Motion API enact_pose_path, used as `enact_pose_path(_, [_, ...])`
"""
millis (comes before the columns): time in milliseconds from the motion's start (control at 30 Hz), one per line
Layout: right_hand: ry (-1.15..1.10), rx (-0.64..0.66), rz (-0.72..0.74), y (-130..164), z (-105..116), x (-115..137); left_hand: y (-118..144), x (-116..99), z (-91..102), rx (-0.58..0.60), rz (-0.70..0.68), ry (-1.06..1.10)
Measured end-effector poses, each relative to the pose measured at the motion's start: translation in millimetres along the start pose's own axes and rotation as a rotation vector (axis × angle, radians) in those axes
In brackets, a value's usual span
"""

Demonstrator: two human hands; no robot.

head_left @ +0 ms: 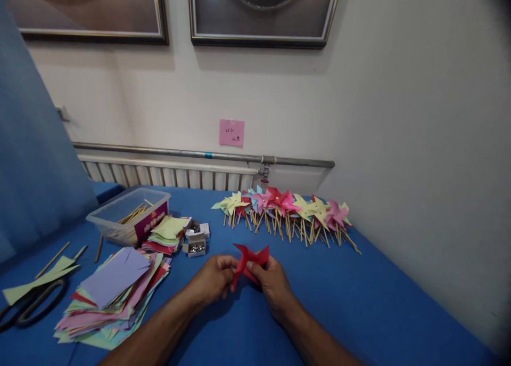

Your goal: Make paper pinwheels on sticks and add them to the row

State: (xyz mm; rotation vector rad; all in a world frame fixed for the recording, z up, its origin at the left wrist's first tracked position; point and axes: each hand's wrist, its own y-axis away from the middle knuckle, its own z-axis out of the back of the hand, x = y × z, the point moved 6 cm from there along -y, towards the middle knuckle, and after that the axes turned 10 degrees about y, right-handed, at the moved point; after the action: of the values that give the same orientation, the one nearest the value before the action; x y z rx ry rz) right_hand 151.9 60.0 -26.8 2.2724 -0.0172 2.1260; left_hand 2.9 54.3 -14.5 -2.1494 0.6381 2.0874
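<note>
A red paper pinwheel (pixel 261 256), its corners folded in toward the middle, is held above the blue table between my two hands. My right hand (pixel 272 281) grips it from the right, with the thumb pressed over the centre. At its left edge, my left hand (pixel 217 276) pinches with closed fingers at a folded blade. Whether the left fingers also hold a pin is too small to tell. No stick shows on this pinwheel. Just beyond my left hand stand two small open boxes; the nearer box (pixel 195 251) contains shiny metal pins.
Finished pinwheels on sticks (pixel 279 206) lie in a row at the back right. To the left are stacked coloured paper sheets (pixel 115 281), a smaller paper pile (pixel 170 233), a clear plastic tub (pixel 112 222) of sticks and black-handled scissors (pixel 43 302). A wall borders the table's right.
</note>
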Motion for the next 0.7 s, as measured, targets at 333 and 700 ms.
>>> enact_pose_path(333, [0.034, -0.032, 0.023, -3.8, 3.1, -2.0, 2.8, -2.1, -0.9, -0.003, 0.004, -0.024])
enact_pose_path(700, [0.043, -0.044, 0.03, -4.3, 3.8, -0.9, 3.0, -2.3, -2.2, -0.022, 0.015, -0.029])
